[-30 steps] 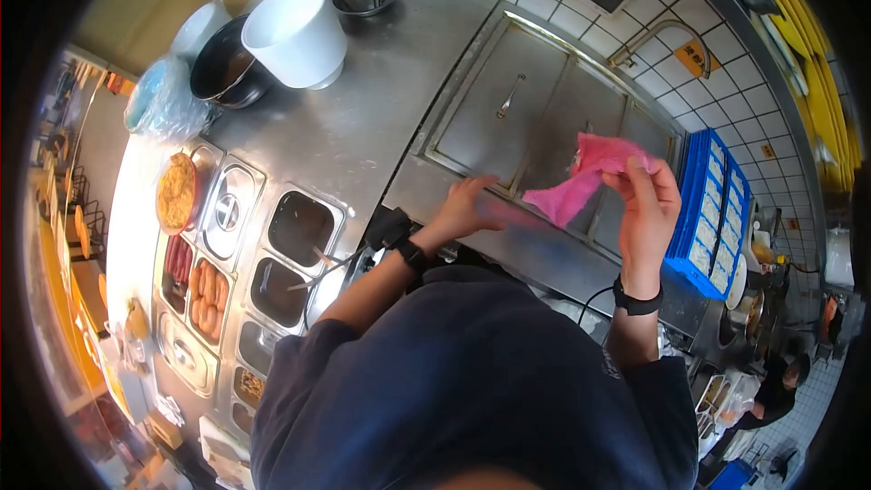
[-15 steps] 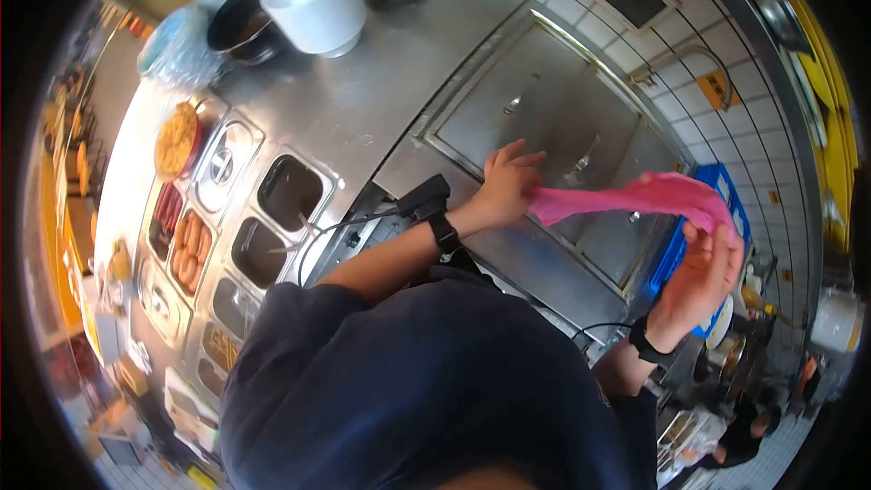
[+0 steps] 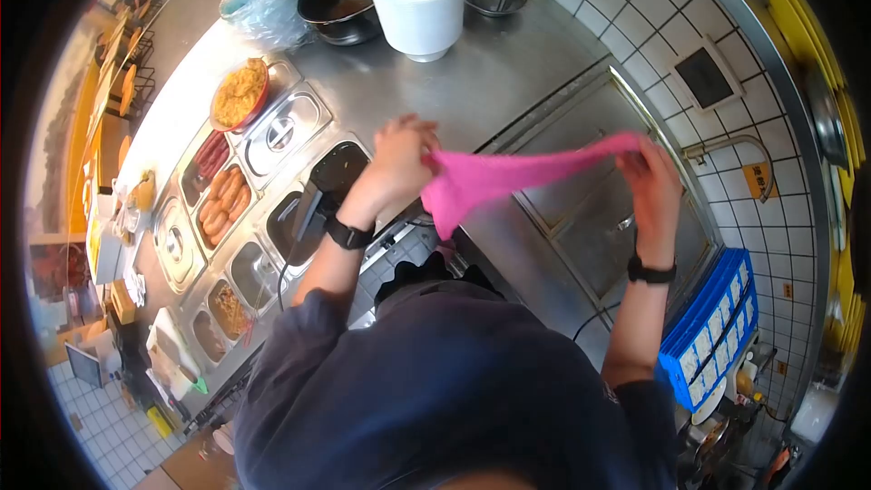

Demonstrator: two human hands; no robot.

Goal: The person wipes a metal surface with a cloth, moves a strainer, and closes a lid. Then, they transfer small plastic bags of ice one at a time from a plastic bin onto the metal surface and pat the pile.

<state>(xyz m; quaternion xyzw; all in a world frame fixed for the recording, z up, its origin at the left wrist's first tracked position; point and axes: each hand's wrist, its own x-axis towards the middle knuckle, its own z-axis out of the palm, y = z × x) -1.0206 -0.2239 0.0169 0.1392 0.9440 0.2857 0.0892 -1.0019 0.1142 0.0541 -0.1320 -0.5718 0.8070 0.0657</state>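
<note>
Pink cloth [image 3: 508,174] drawn out in air between both hands, above steel desk [image 3: 531,54], loose corner drooping near left side. Left hand [image 3: 406,161] pinching one end, right hand [image 3: 651,183] pinching other. Sausages [image 3: 224,204] in pan left of left hand. White bowls [image 3: 419,9] stacked beyond, beside black bowl [image 3: 343,29]. Blue crates [image 3: 694,315] below right hand, near tiled wall.

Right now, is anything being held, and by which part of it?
A pink cloth, by its ends: left hand at one, right hand at the other.
</note>
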